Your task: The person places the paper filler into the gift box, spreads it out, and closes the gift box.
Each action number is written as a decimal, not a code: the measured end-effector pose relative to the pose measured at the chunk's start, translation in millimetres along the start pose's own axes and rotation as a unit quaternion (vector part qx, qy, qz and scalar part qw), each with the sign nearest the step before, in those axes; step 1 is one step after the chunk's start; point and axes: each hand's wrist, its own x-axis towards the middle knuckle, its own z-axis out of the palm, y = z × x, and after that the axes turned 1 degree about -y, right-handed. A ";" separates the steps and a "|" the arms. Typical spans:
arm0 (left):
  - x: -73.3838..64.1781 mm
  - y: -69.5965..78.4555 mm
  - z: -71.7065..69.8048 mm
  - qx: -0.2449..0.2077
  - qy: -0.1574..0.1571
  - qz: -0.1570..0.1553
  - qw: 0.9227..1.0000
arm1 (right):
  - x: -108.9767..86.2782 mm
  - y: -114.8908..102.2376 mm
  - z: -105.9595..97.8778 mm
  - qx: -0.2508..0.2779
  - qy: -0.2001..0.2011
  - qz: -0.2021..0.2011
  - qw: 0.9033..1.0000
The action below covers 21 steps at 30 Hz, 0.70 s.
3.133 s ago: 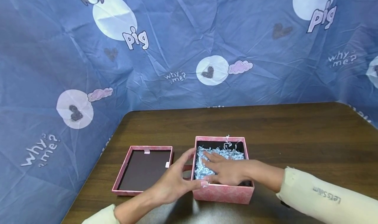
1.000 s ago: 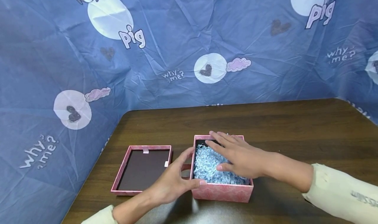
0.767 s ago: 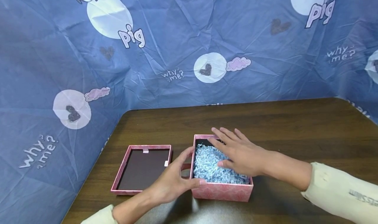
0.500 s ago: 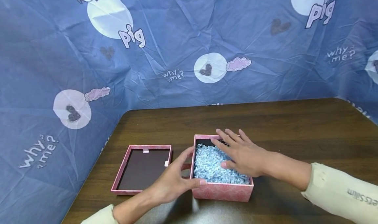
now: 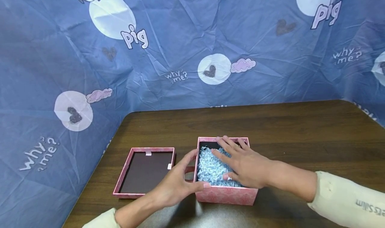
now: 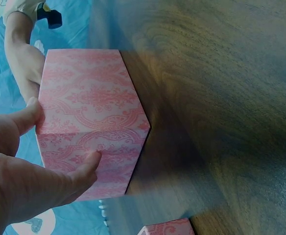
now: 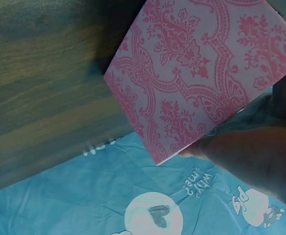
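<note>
A pink patterned box (image 5: 227, 195) without its cover stands on the table, filled with pale blue paper shreds (image 5: 210, 166). My left hand (image 5: 175, 184) grips the box's near left corner, thumb on the front wall and fingers along the left side. In the left wrist view, the left hand (image 6: 40, 171) spans that corner. My right hand (image 5: 248, 164) lies over the right part of the shreds with fingers spread toward the back rim. A small white bit clings near its thumb. In the right wrist view, the box (image 7: 197, 73) hides its fingertips.
To the left of the box lies its pink-edged lid (image 5: 144, 173), dark inside facing up, with small pale tabs on its rim. Brown wooden table (image 5: 300, 134) extends to the right and behind. A blue printed cloth (image 5: 168, 54) hangs around the back and left.
My right hand came up off the shreds and shifted right, then sank a little toward them again in the last half second. My left hand stays on the box corner.
</note>
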 end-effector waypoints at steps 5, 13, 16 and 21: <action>-0.6 0.1 0.0 0.008 0.003 -0.001 1.000 | 1.7 -0.7 -0.1 0.008 -0.041 -0.007 0.999; -1.0 0.6 -0.1 0.009 0.004 0.000 1.000 | 7.6 -3.2 -4.0 0.003 -0.091 0.016 0.996; -1.0 0.7 0.0 0.007 0.001 0.001 1.000 | 5.2 -4.2 -8.5 0.017 -0.089 0.015 0.996; -0.8 1.2 0.6 0.000 0.000 0.007 1.000 | -3.0 -4.4 -21.1 0.034 -0.067 0.007 0.997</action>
